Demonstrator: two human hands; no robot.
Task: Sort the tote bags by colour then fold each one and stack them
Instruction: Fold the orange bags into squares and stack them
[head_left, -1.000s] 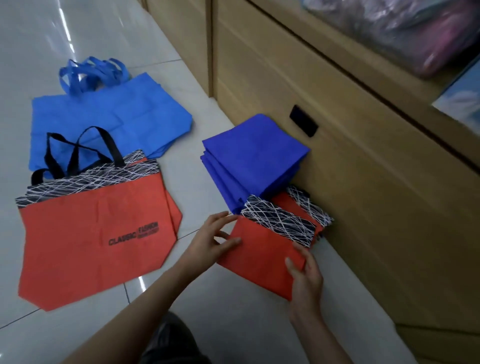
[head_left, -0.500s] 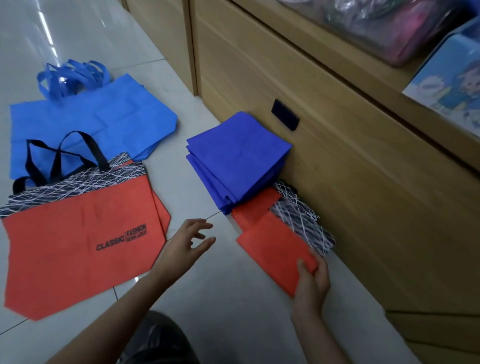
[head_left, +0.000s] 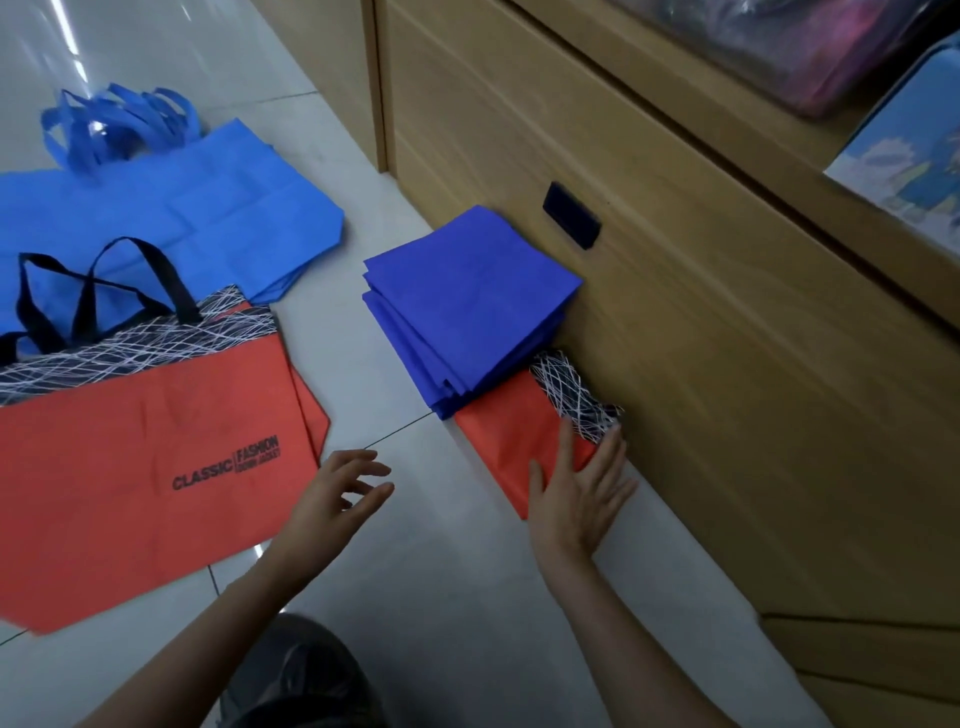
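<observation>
A folded orange tote bag (head_left: 511, 431) with a black-and-white scribble band lies on the floor against the wooden cabinet. My right hand (head_left: 579, 491) presses flat on its near end, fingers straight. A stack of folded dark blue bags (head_left: 467, 306) sits just beyond it, overlapping its far end. My left hand (head_left: 332, 496) hovers over the floor with fingers spread, holding nothing. To the left lie unfolded orange bags (head_left: 150, 467) printed "CLASSIC FASHION", with black handles. Behind them lies a pile of unfolded light blue bags (head_left: 171, 218).
A wooden cabinet (head_left: 727, 364) with a dark recessed handle (head_left: 571, 215) runs along the right side. A shelf above holds a plastic-wrapped bundle (head_left: 810, 47) and a printed box (head_left: 904, 171). Glossy white floor tiles (head_left: 441, 571) show between the bags. My knee (head_left: 296, 670) is at the bottom.
The orange bag has been folded over once more and pushed against the cabinet. My left hand let go and drew back left; my right hand went from gripping its edge to pressing flat.
</observation>
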